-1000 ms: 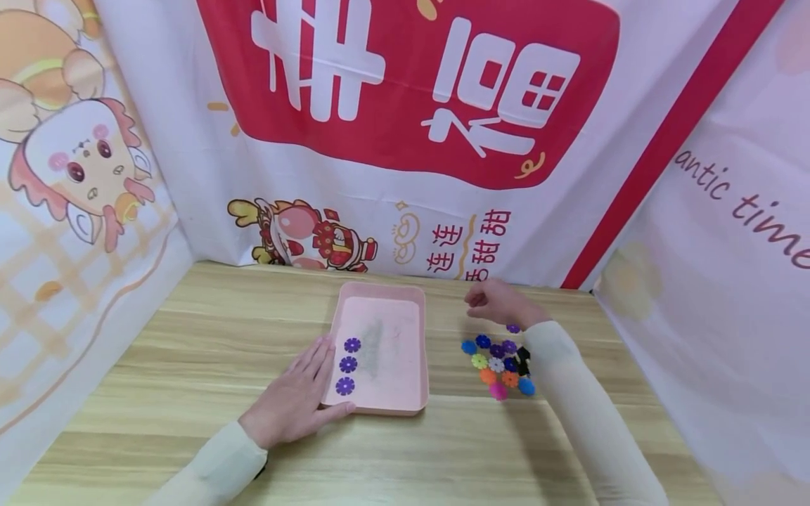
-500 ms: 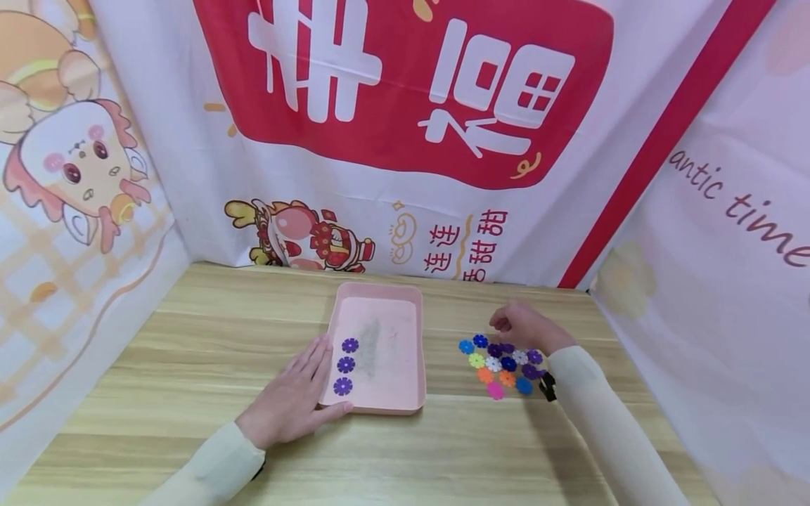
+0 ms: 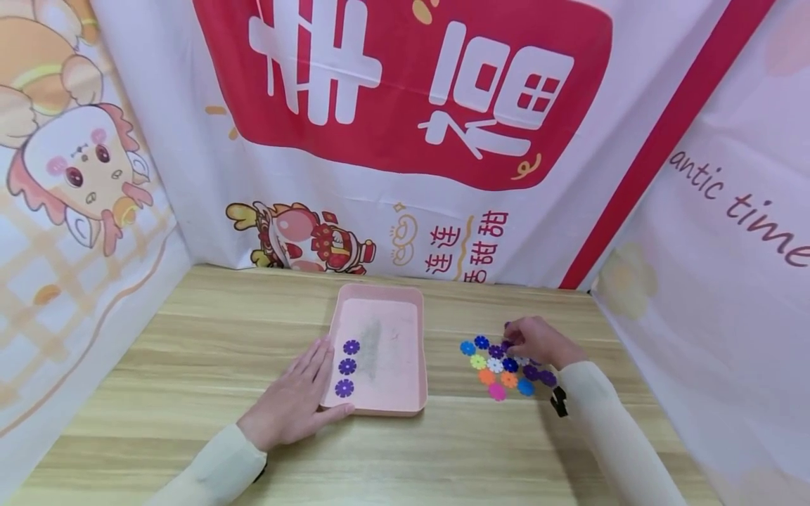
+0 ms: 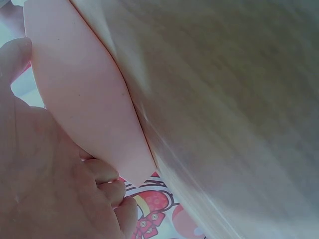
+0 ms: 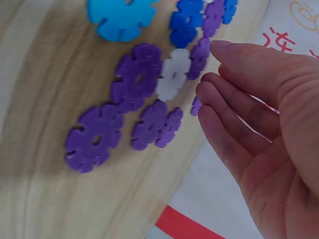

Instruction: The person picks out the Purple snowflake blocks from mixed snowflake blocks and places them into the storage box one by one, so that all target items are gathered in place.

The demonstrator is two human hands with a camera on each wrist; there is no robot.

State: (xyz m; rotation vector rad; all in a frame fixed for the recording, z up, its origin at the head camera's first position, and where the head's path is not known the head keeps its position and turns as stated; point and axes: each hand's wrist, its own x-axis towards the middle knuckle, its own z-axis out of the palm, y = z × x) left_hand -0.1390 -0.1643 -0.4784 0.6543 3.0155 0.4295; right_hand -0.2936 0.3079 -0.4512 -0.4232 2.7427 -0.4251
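My left hand [image 3: 292, 402] lies along the left side of a pink tray [image 3: 414, 405], its fingers on the rim and its thumb at the front corner. In the left wrist view the fingers [image 4: 107, 191] touch the tray's outer wall [image 4: 84, 79]. Three purple snowflake discs [image 3: 347, 366] lie in a column inside the tray. Over the back of a pile of loose discs hovers my right hand [image 3: 541, 342], fingertips down at the purple ones. In the right wrist view, thumb and fingers are apart beside a purple disc [image 5: 199, 58] and a white disc [image 5: 173, 74].
The pile also has a pink disc [image 3: 497, 391], orange discs [image 3: 509, 379], a yellow-green disc [image 3: 477, 361] and blue discs [image 3: 526, 387]. A printed cloth [image 3: 405, 211] hangs behind the wooden table [image 3: 443, 457]; cloth walls stand at both sides.
My right hand has moved rightward and down from behind the pile to its back right part. More purple discs show spread at the pile's right side. My left hand stays on the tray.
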